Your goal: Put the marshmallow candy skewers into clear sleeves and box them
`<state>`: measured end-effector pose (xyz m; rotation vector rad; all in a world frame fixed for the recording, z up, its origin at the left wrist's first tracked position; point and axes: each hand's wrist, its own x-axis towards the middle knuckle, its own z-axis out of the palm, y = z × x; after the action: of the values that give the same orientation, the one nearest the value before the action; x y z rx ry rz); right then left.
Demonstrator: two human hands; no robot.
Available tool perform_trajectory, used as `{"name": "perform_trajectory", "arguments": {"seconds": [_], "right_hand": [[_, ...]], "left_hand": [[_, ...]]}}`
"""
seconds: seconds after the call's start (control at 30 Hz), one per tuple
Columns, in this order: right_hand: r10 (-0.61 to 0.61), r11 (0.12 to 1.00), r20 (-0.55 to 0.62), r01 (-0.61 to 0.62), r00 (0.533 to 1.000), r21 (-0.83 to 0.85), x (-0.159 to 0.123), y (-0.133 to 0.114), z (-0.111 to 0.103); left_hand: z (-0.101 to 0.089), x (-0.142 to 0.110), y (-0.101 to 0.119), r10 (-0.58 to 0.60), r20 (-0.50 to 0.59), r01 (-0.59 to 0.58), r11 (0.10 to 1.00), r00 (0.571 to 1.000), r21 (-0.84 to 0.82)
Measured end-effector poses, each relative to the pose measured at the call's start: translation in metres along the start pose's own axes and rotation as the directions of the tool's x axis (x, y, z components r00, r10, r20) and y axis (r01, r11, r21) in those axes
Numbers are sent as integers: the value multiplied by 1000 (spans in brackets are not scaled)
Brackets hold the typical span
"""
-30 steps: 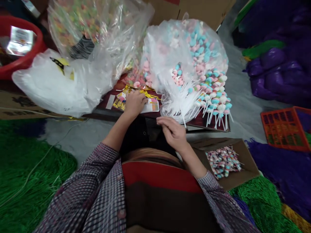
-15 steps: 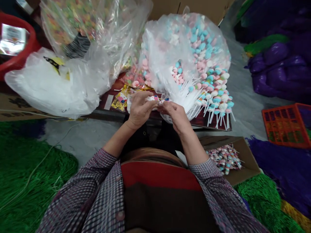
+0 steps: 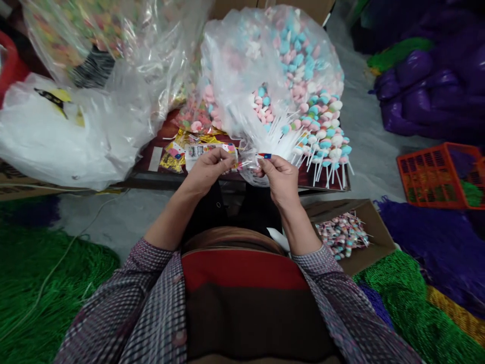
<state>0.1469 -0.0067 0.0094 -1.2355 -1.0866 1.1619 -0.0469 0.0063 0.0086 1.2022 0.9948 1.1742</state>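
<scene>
My left hand (image 3: 206, 174) is at the table edge with thumb and forefinger pinched together. Whatever lies in that pinch is too small to make out. Just behind it is a white printed plastic packet (image 3: 197, 150). A short way to the right, my right hand (image 3: 282, 178) grips a small printed wrapper piece (image 3: 264, 156), white with red and blue. Clear plastic (image 3: 248, 159) shows between the two hands. Beyond the right hand lies a bundle of white sticks (image 3: 278, 141), beside marshmallow skewers (image 3: 328, 131) in pink, white, blue and green.
Large clear bags of marshmallows (image 3: 299, 55) and gummy candy (image 3: 125, 25) stand behind. At left are a white plastic bag (image 3: 76, 136) and gold packets (image 3: 172, 156). A cardboard box (image 3: 373, 247) of wrapped skewers and an orange crate (image 3: 428, 177) sit on the floor at right.
My hands have moved apart from each other, with the printed wrapper piece now showing in my right hand. The view has shifted, so the table's things appear further left.
</scene>
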Motion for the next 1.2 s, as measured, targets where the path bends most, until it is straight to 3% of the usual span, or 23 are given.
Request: {"name": "perform_trajectory", "arguments": {"seconds": [0.1,0.23,0.3,0.37,0.43,0.5,0.57,0.67,0.77,0.97,1.07,1.2], "right_hand": [[11,999,-33,-12,999,-46,-1,2,-2],[54,997,116,-60,992,56,-2,1,-1],[56,994,143,-68,988,82,-3,1,1],[35,998,97,-40,995,46,-5,2,3],[8,999,51,-6,999,-39,-7,2,3],[-22,990,32,26,999,-137,-9,2,3],[-57,976,47,66,997,-209,-9,1,3],[-73,980,64,83,995,-181,-7,1,2],[-28,996,47,32,999,-87,-4,2,1],[-55,965,-2,53,998,-257,-6,-3,-6],[-49,952,53,63,997,-300,-3,-9,-8],[-85,903,244,178,966,-391,8,-22,-7]], "left_hand": [[1,-2,0,82,-51,-76,991,995,107],[2,-6,8,122,35,-126,935,992,331],[4,-8,10,113,64,-128,922,992,366],[8,-10,9,66,57,-80,952,996,296],[13,-11,6,-49,78,39,992,996,124],[17,-12,2,-171,140,175,985,975,-12],[21,-12,-2,-223,134,231,972,966,-51],[24,-11,-5,-180,35,181,982,983,-50],[24,-10,-8,-165,25,166,985,986,-36],[23,-11,-14,-189,15,188,981,982,37],[26,-9,-12,-187,8,187,982,982,24],[31,-3,-5,-174,-133,157,979,976,-128]]}}
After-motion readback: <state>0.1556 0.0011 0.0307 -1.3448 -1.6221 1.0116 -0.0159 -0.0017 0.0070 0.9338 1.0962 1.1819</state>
